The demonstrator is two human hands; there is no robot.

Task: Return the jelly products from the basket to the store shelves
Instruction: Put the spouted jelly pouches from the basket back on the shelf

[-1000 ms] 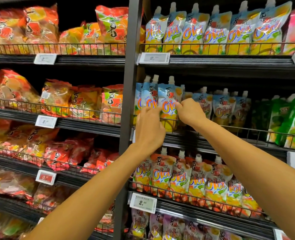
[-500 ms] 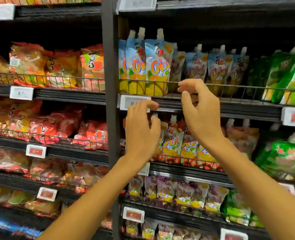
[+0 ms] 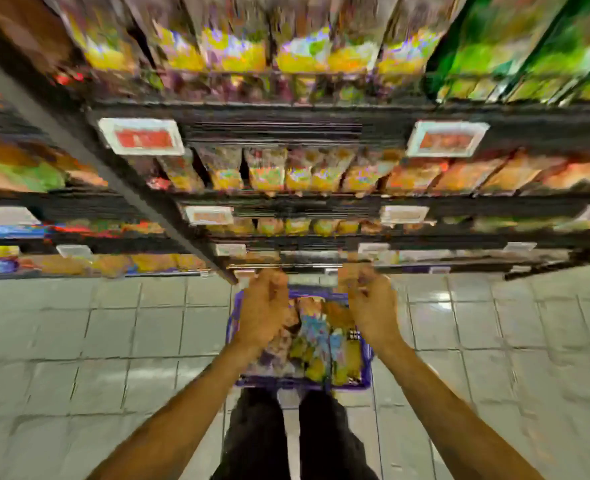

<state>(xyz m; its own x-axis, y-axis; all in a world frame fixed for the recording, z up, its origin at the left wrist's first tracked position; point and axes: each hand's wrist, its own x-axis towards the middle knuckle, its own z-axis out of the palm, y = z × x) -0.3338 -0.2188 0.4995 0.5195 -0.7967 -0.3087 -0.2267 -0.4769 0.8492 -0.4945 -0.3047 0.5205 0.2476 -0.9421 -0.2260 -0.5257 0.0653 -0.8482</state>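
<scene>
The whole view is smeared by motion. A floor of pale grey glossy tiles (image 3: pixel 113 323) fills the lower half, and a blue plastic basket (image 3: pixel 365 377) stands on it at the foot of the dark metal store shelves (image 3: pixel 286 129), just ahead of the person's black trousers (image 3: pixel 259 438). Colourful jelly pouches (image 3: pixel 316 344) lie packed inside the basket. The shelves carry rows of yellow, orange and green packs, with white price tags with red panels (image 3: pixel 144 137) clipped to their front edges. The left hand (image 3: pixel 264 313) and right hand (image 3: pixel 373 306) hover over the basket's far rim, fingers curled; the blur hides whether either holds anything.
</scene>
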